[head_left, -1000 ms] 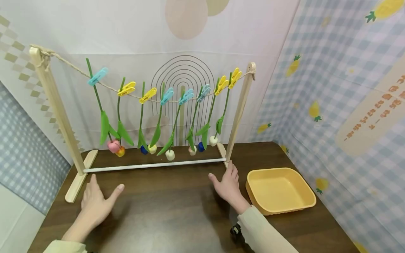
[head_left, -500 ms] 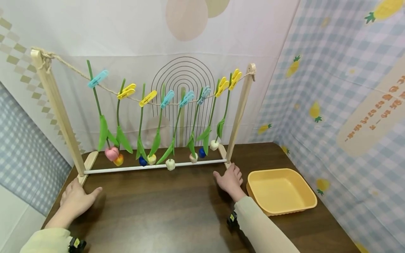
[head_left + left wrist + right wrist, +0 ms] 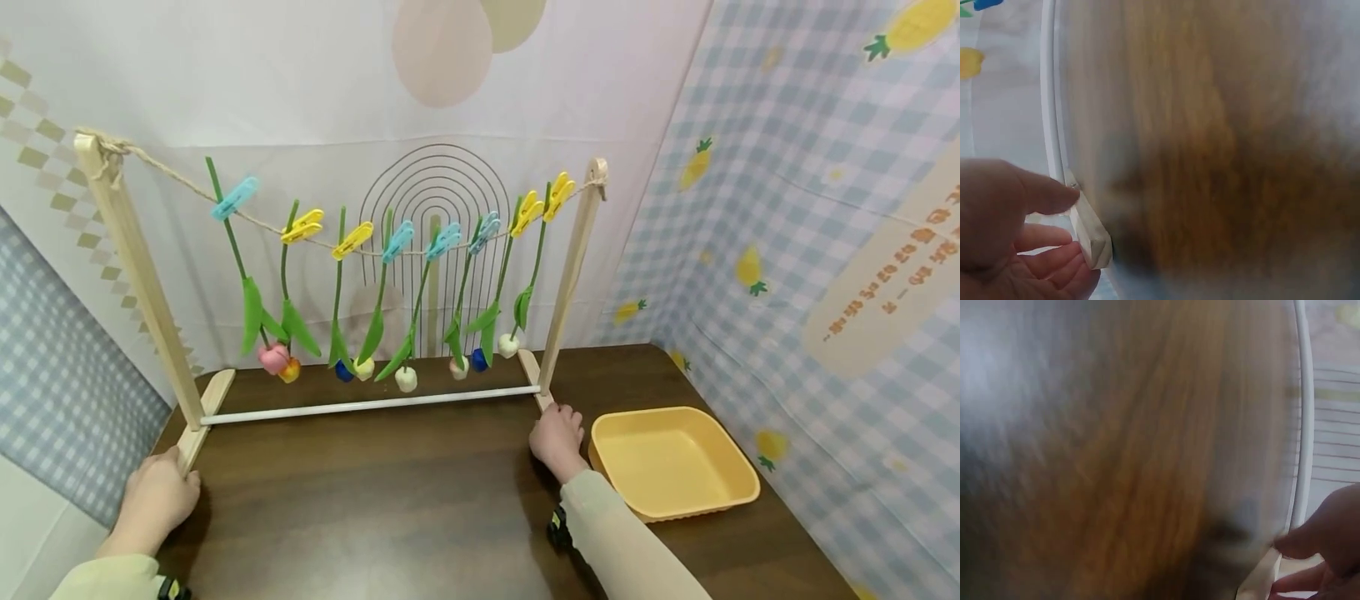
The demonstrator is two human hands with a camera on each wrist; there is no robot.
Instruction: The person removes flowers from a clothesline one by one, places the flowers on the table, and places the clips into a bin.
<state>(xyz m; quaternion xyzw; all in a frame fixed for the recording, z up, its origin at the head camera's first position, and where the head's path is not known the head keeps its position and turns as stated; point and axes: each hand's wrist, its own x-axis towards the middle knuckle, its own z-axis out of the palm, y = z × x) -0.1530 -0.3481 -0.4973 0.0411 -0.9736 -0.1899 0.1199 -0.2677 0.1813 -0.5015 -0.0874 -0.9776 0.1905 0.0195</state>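
Note:
A wooden stand with two posts, a white crossbar [image 3: 371, 406] and a sagging rope [image 3: 168, 172] spans the table's back. Along the rope, blue clothespins [image 3: 236, 198] and yellow clothespins [image 3: 303, 226] hold several felt tulips head-down, among them a pink tulip [image 3: 273, 358] at the left. My left hand [image 3: 159, 493] grips the front end of the stand's left foot [image 3: 1092, 234], thumb on one side and fingers on the other. At the other end, my right hand [image 3: 558, 433] pinches the right foot [image 3: 1260, 578] between thumb and fingers, partly covering it.
Right of my right hand stands a yellow plastic tray [image 3: 675, 467] on the dark wooden table [image 3: 360, 517]. A white cloth [image 3: 300, 75] hangs behind the stand, and a checked cloth [image 3: 757, 167] borders the right side.
My left hand has moved left onto the left foot and curled round it. The right hand has closed on the right foot. The tulips have swung forward and back.

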